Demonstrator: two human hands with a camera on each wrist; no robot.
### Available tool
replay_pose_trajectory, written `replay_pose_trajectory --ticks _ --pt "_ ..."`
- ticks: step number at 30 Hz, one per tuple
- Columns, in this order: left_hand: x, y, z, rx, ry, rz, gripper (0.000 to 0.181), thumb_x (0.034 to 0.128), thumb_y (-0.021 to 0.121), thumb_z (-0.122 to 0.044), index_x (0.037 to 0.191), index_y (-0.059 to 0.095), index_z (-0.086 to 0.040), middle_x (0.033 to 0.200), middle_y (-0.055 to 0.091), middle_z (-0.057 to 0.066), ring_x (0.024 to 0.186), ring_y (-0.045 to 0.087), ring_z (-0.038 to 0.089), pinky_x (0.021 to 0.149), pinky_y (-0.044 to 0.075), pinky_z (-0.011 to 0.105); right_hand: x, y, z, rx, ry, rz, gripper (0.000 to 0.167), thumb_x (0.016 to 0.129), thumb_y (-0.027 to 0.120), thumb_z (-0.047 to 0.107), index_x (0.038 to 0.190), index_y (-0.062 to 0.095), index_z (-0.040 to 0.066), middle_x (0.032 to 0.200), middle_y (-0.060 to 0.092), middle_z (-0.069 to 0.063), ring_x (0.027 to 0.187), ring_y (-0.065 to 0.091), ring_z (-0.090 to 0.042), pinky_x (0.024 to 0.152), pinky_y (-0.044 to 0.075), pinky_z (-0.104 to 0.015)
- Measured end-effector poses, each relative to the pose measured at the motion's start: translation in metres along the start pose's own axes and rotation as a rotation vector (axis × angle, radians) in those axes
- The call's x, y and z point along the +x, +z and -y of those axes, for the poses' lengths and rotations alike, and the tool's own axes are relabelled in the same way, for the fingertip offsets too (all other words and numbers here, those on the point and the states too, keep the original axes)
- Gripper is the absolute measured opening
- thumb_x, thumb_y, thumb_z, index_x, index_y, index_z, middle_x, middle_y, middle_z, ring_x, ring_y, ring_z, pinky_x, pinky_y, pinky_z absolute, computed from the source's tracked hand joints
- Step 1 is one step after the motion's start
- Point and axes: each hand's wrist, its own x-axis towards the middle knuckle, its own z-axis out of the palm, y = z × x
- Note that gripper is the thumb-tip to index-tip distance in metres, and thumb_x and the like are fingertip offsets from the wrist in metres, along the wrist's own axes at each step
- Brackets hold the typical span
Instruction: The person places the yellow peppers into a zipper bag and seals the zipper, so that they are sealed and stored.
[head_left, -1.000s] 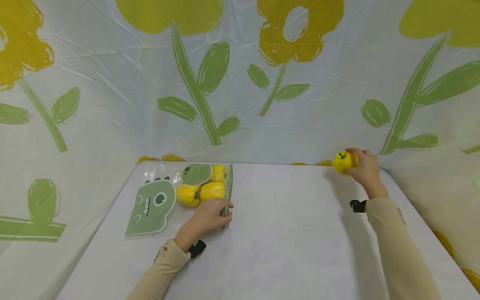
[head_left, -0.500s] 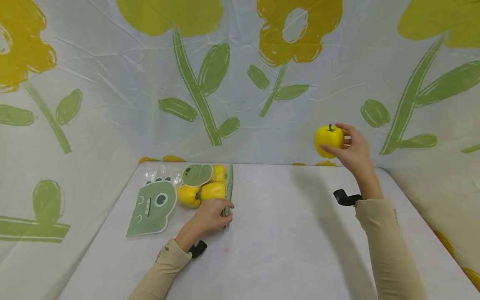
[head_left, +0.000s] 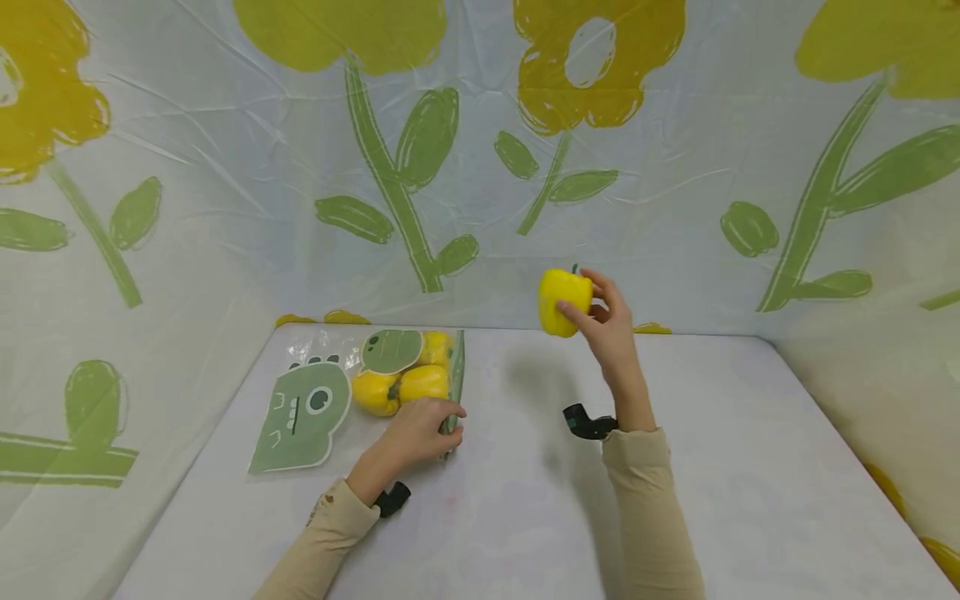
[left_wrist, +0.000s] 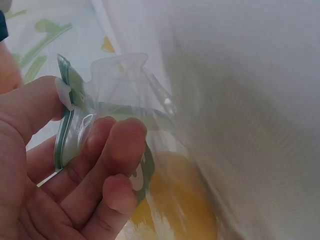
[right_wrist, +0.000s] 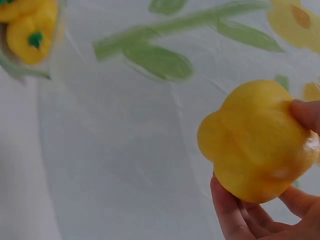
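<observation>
My right hand (head_left: 617, 333) holds a yellow bell pepper (head_left: 561, 302) with a green stem, raised above the table between thumb and fingers. The right wrist view shows the lobed underside of this bell pepper (right_wrist: 257, 142). At the left of the table lies a clear plastic bag (head_left: 300, 417) printed with green cartoon dinosaurs, holding several yellow bell peppers (head_left: 424, 382). My left hand (head_left: 420, 429) pinches the bag's green-edged opening at its right end. In the left wrist view, the thumb and fingers of the left hand (left_wrist: 75, 165) grip this green edge (left_wrist: 64, 125).
The white table (head_left: 510, 517) runs back to a hanging cloth (head_left: 480, 167) printed with yellow flowers and green leaves. The cloth also closes in both sides. A black wrist camera (head_left: 588, 423) sticks out from the right wrist, and another camera (head_left: 393, 498) from the left.
My right hand has lifted the bell pepper from the table's far right and carried it left toward the bag. My left hand stays on the bag's edge.
</observation>
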Motion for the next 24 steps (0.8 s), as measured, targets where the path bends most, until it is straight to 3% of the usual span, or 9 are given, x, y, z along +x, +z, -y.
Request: replay_pose_trajectory --ticks 8,14,19,24 --pt "-0.001 0.0 0.001 0.006 0.017 -0.015 0.019 0.0819 0.073 -0.014 0.099 0.075 -0.006 0.074 0.066 -0.003 0.055 0.048 0.003 0.054 0.045 0.021 -0.018 0.072 -0.054 0.068 0.217 0.049 0.063 0.09 0.071 0.033 0.142 0.044 0.01 0.122 0.051 -0.016 0.096 0.054 -0.026 0.082 0.047 -0.031" --pt "-0.002 0.0 0.001 0.005 0.016 -0.018 0.019 0.0814 0.073 -0.014 0.099 0.075 -0.006 0.073 0.065 -0.005 0.056 0.048 0.003 0.055 0.045 0.021 -0.033 0.107 -0.084 0.041 0.405 0.069 0.07 0.088 0.071 0.043 0.142 0.042 0.008 0.123 0.048 -0.017 0.1 0.053 -0.027 0.084 0.049 -0.033" --pt "-0.002 -0.002 0.001 -0.008 0.032 -0.023 0.02 0.0808 0.073 -0.013 0.099 0.074 -0.005 0.07 0.062 -0.006 0.055 0.048 0.004 0.054 0.045 0.022 -0.041 0.119 -0.092 -0.034 0.418 0.098 0.075 0.085 0.073 0.047 0.141 0.043 0.008 0.129 0.048 -0.019 0.108 0.053 -0.031 0.086 0.051 -0.04" --pt "-0.001 -0.001 0.001 -0.012 0.034 -0.021 0.02 0.0811 0.073 -0.012 0.099 0.074 -0.004 0.069 0.061 -0.006 0.055 0.046 0.003 0.053 0.044 0.021 -0.043 0.12 -0.092 -0.086 0.393 0.211 0.077 0.087 0.069 0.052 0.143 0.041 0.007 0.137 0.046 -0.021 0.116 0.053 -0.033 0.088 0.052 -0.04"
